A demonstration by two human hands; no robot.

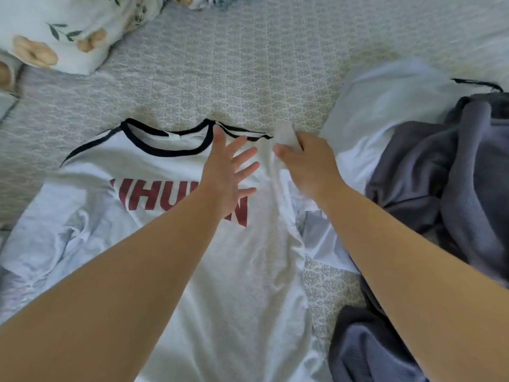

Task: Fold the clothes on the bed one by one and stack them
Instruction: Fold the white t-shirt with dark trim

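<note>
White T-shirt point(170, 166) spread face-up on the bed point(248, 73), its right-hand side being folded inward.

The left hand point(228, 172) lies flat with fingers spread on the chest beside the black collar point(165, 150), pinning the cloth; the right hand point(305, 158) pinches the bunched shoulder edge. If the pinning hand slips, the shirt could drag sideways and the crease go crooked. Grey garments point(454, 172) heaped just to the right could catch in the fold. A floral pillow point(55, 31) sits at far left.
</note>
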